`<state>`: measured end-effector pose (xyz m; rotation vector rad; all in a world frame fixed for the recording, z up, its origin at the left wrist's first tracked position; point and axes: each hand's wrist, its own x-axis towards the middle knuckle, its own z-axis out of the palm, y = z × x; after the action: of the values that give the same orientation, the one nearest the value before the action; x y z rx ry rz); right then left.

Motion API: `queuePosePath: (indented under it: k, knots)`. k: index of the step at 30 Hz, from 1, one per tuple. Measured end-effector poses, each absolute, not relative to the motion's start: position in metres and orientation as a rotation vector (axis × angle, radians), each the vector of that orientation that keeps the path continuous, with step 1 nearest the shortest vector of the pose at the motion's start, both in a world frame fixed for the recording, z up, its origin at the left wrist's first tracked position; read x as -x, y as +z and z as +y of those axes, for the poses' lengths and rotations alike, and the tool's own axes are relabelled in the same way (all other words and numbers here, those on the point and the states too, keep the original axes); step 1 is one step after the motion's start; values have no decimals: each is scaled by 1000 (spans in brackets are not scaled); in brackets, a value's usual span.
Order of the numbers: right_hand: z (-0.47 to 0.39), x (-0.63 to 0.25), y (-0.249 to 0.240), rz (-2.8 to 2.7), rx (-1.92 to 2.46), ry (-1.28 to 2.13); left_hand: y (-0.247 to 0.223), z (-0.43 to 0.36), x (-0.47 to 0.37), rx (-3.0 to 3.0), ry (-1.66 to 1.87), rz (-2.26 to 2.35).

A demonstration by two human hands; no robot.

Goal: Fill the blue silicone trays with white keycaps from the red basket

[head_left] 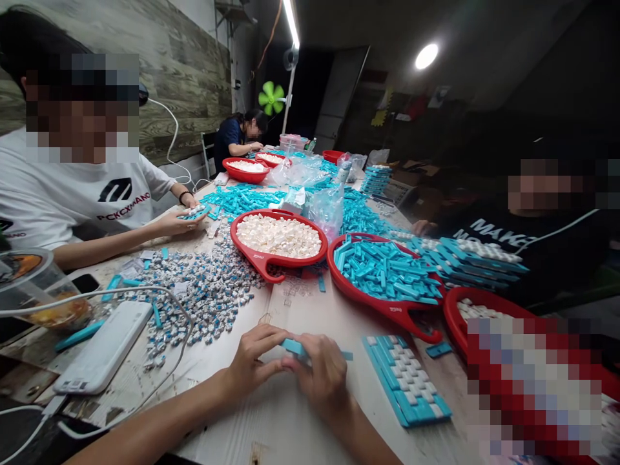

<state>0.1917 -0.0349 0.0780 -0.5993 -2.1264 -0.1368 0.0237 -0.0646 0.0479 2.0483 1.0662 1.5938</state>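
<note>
At the front centre of the table, my left hand (256,361) and my right hand (322,371) meet, fingers bent around a thin blue plastic piece (293,347). One end of it sticks out to the right past my right hand. Its underside is hidden by my fingers. Right of my hands lies a blue block (407,381) with rows of white keys. Beyond my hands stand a red basket of white pieces (279,236) and a red basket of blue pieces (387,268). Many small white, grey and blue parts (198,297) are heaped to the left.
A white power bank (104,349) with a cable lies at left, near a clear plastic cup (39,290). Another red basket (455,310) is at right, near stacked blue blocks (469,258). People sit at the left, right and far end.
</note>
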Motion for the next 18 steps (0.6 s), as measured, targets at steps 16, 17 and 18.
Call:
queuePosePath:
  k: [16,17,18]
  knots:
    - [-9,-194,69,-2185,922,-76,43,-55,-27,-1442,1272,1381]
    - [-4,-197,65,-2183,955,-37,38,-52,-26,-1376,1229,1401]
    - [0,-200,61,-2170,988,11,33,-48,-23,-1328,1179,1421]
